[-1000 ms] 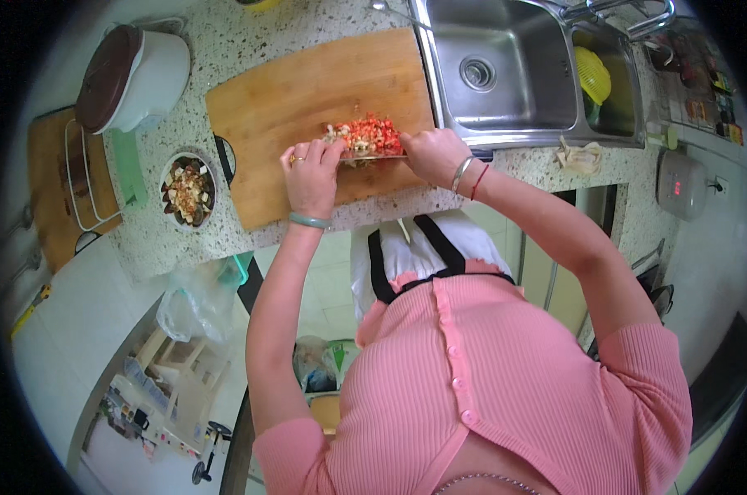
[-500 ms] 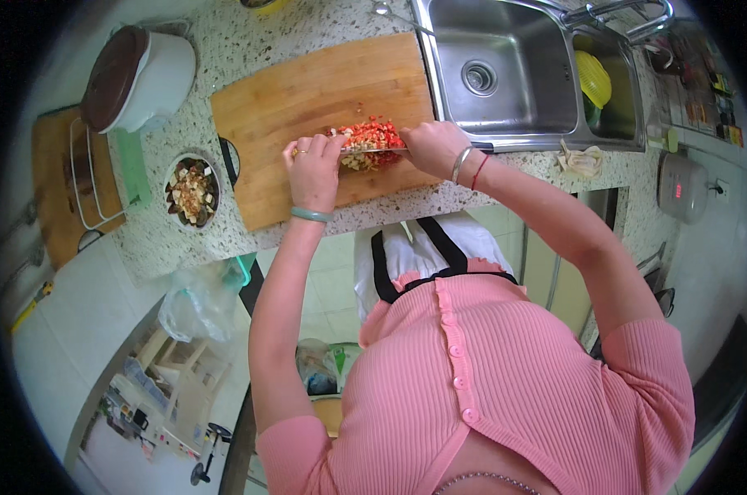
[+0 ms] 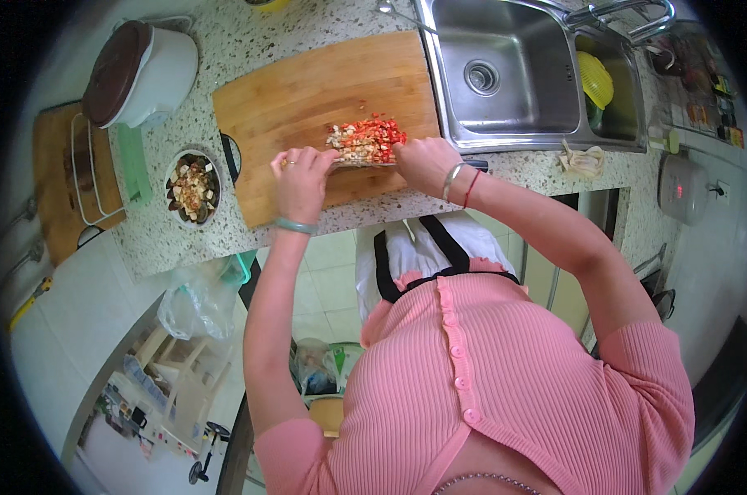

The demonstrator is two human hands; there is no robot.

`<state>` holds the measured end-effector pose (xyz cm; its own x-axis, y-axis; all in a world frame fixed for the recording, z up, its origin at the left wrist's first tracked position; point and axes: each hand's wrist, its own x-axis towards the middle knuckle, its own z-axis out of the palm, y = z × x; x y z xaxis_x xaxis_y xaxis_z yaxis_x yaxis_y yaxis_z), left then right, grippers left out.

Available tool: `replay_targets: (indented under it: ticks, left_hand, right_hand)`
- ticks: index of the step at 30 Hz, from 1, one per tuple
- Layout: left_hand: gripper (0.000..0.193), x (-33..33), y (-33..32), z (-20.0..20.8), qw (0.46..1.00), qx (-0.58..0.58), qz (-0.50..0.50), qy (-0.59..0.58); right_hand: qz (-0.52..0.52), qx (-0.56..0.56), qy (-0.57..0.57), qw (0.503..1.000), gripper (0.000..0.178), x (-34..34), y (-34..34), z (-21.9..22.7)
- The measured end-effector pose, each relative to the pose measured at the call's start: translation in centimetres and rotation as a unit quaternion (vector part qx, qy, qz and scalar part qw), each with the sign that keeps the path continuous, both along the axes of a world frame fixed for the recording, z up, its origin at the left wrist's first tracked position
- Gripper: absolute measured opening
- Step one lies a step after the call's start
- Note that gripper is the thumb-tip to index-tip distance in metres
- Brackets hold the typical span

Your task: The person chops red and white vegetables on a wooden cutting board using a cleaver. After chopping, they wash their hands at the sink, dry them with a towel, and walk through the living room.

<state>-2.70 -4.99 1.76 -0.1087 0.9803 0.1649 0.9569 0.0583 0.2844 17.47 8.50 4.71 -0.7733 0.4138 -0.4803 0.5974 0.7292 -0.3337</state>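
Note:
A heap of finely chopped red and pale bits (image 3: pixel 364 139), looking like chili and garlic, lies on the wooden cutting board (image 3: pixel 307 99). Along its near side runs a knife (image 3: pixel 364 164), its blade roughly level from left to right. My right hand (image 3: pixel 425 167) is closed around the handle, whose dark end sticks out past the wrist. At the other end of the blade, the closed fingers of my left hand (image 3: pixel 301 180) hold the tip; the exact grip is partly hidden. Some of the bits touch the blade and my right fingers.
Left of the board stands a bowl (image 3: pixel 194 188) of dark and pale chopped food. Behind it is a white pot with a brown lid (image 3: pixel 130 76). A double steel sink (image 3: pixel 514 136) adjoins the board on the right, with a crumpled cloth (image 3: pixel 582 160) by its front edge.
Both hands and the knife have shifted toward me and a little left. Earlier the blade lay across the heap with bits on both sides; now most bits lie beyond it.

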Motion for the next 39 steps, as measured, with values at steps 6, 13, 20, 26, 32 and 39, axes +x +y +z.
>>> replay_targets:
  ticks: [6, 13, 20, 26, 32, 39]
  left_hand:
    - [0.021, 1.5, -0.4, -0.6, 1.0, 0.016, 0.019, 0.005]
    - [0.021, 0.3, 1.2, 0.9, 1.0, 0.01, 0.0, -0.012]
    - [0.022, 1.5, 1.2, -0.8, 1.0, 0.017, 0.015, 0.022]
    - [0.022, 0.2, 2.6, 1.6, 1.0, 0.014, 0.021, -0.014]
    - [0.025, 1.5, 2.7, -0.6, 0.999, 0.024, 0.019, -0.013]
    - [0.021, 1.0, 3.2, 0.3, 0.999, 0.035, 0.01, -0.018]
  right_hand:
    - [-0.013, 0.019, 0.01, 1.0, 0.015, 0.7, -0.2, -0.6]
    - [0.007, 0.022, 0.01, 1.0, 0.016, -0.3, 1.3, 0.6]
    - [-0.026, 0.027, 0.015, 0.999, 0.02, 0.8, 0.7, -1.0]
    - [0.0, 0.018, -0.009, 1.0, 0.02, -1.0, 3.0, 2.6]
    - [-0.001, 0.045, 0.017, 0.999, 0.02, 0.5, 2.9, -0.2]
    - [-0.003, 0.009, -0.039, 0.999, 0.024, -0.3, 3.9, 1.0]
